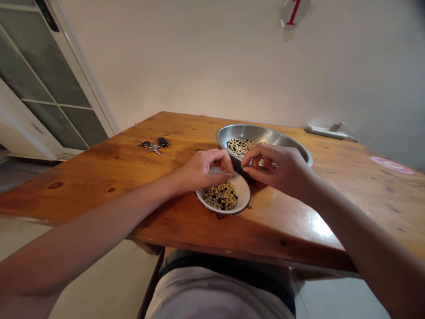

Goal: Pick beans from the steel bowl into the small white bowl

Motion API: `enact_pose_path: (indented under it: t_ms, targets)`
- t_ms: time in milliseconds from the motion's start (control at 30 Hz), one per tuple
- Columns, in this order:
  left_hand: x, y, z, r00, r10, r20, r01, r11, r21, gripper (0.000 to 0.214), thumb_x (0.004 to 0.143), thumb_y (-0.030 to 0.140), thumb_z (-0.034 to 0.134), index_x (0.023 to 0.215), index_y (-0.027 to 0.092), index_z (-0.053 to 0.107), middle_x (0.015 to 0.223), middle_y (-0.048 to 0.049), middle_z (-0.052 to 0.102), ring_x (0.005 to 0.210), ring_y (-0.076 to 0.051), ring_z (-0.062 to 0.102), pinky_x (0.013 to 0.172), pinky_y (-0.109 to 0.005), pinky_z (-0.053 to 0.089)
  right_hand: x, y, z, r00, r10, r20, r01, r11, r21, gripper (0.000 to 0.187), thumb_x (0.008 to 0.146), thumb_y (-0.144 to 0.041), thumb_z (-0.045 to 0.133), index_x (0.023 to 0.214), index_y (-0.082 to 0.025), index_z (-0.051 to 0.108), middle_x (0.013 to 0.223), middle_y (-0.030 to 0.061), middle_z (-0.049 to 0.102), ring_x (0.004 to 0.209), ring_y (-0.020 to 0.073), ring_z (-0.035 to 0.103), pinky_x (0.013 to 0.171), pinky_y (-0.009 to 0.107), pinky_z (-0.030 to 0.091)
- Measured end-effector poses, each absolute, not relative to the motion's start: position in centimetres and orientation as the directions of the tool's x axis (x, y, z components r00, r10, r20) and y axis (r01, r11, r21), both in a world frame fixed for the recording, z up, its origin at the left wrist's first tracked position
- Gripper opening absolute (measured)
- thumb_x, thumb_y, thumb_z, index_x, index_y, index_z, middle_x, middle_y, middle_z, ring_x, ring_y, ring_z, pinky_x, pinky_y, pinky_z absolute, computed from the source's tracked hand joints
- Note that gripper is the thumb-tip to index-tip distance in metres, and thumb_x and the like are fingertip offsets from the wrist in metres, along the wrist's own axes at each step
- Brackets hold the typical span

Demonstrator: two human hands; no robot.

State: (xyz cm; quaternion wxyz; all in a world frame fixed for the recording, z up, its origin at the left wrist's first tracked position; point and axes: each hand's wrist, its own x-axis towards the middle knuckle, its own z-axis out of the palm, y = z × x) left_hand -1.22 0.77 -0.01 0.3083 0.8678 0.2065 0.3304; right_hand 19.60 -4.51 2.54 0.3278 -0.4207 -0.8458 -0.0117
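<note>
A small white plate (245, 191) holding yellow and black beans sits near the front edge of the wooden table (126, 177). Behind it stands a steel bowl (265, 135) with more mixed beans. My left hand (202, 170) hovers over the plate's far rim, fingers pinched on one end of a thin needle-like stick (238, 169). My right hand (282, 170) is pinched on the stick's other end, which has a green tip, just in front of the bowl. The two hands almost touch.
A bunch of keys with a black fob (155, 144) lies at the left back of the table. A white power strip (327, 131) lies by the wall at the right. A pink sticker (392, 164) marks the table's right side. A glass door (49, 97) stands left.
</note>
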Motion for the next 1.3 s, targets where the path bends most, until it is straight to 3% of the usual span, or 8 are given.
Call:
enact_pose_path:
  t_ms: [367, 1300]
  targets:
    - [-1.34, 0.99, -0.25, 0.703, 0.552, 0.449, 0.173, -0.745, 0.644, 0.018, 0.079, 0.034, 0.064, 0.079, 0.017, 0.060, 0.080, -0.0006, 0.063, 0.077, -0.012, 0.060, 0.073, -0.024, 0.045, 19.42, -4.58, 2.40, -0.447, 0.684, 0.576, 0.746, 0.641, -0.182, 0.009, 0.076, -0.018, 0.059, 0.081, -0.024, 0.061, 0.070, -0.0019, 0.061, 0.051, 0.0091, 0.047, 0.047, 0.025, 0.034]
    - [-1.20, 0.85, -0.13, 0.696, 0.522, 0.493, 0.173, -0.789, 0.590, 0.015, 0.080, 0.031, 0.064, 0.076, 0.017, 0.058, 0.076, 0.0005, 0.062, 0.073, -0.010, 0.058, 0.069, -0.022, 0.044, 19.48, -4.28, 2.32, -0.479, 0.657, 0.582, 0.710, 0.680, -0.183, 0.007, 0.078, -0.015, 0.060, 0.081, -0.022, 0.062, 0.073, -0.0008, 0.062, 0.055, 0.0098, 0.049, 0.051, 0.025, 0.037]
